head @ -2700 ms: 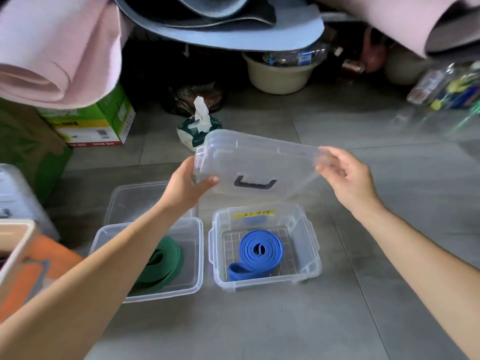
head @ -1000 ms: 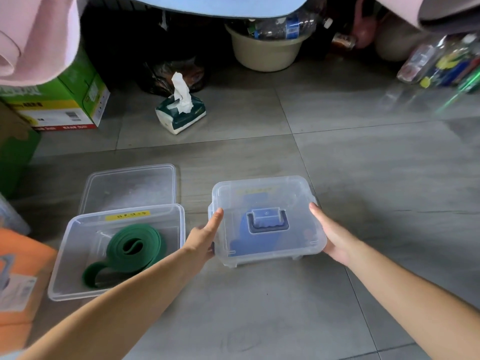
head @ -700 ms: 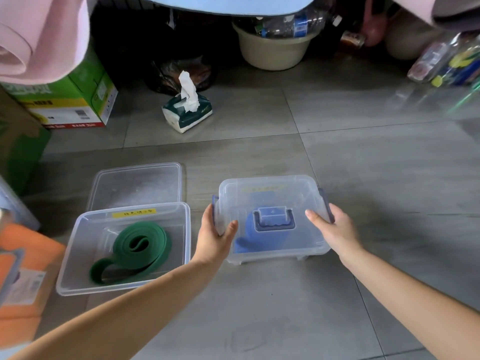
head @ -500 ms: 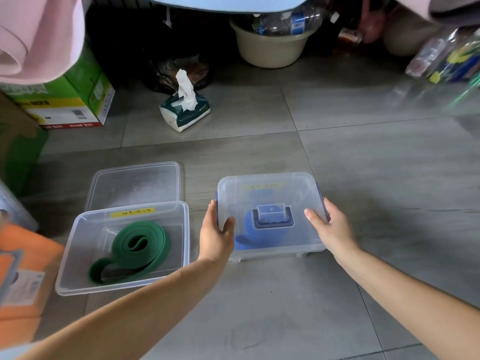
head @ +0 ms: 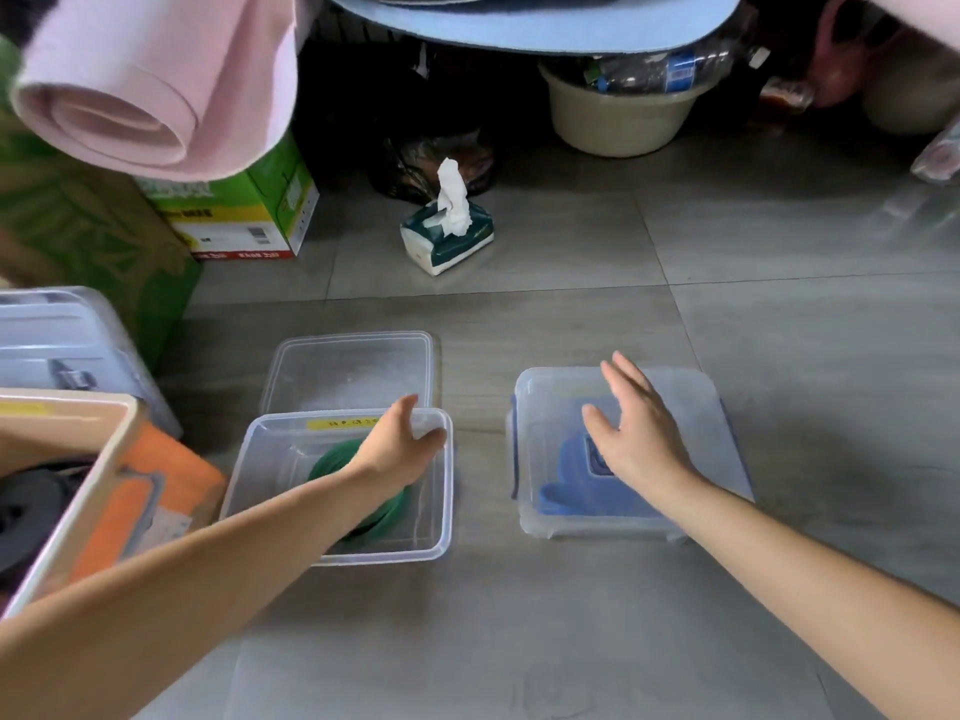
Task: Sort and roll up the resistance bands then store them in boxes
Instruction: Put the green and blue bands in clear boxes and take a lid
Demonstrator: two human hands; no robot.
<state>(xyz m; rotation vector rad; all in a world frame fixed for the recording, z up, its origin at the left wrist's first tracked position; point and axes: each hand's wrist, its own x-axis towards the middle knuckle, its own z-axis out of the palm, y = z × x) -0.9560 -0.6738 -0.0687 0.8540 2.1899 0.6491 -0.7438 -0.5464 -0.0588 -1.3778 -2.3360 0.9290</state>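
Observation:
Two clear plastic boxes stand on the grey tile floor. The right box (head: 696, 459) has its lid on, and a rolled blue band (head: 571, 491) shows through the plastic. My right hand (head: 631, 433) hovers flat over that lid with fingers spread, hiding the lid's handle. The left box (head: 260, 475) stands uncovered with a yellow label on its far rim and a rolled green band (head: 332, 459) inside. My left hand (head: 400, 446) is above this box near its far right corner, fingers loosely curled, holding nothing. A loose clear lid (head: 353, 371) lies just behind the left box.
A tissue pack (head: 447, 236) sits farther back. A green carton (head: 244, 210) and a pink rolled mat (head: 150, 80) are at the upper left. An orange and beige box (head: 104, 491) and a clear bin (head: 57, 340) crowd the left. A beige basin (head: 618, 111) stands behind.
Both hands let go of the lidded blue-band box. My left hand moved left over the green-band box, and my right hand lifted onto the top of the lid.

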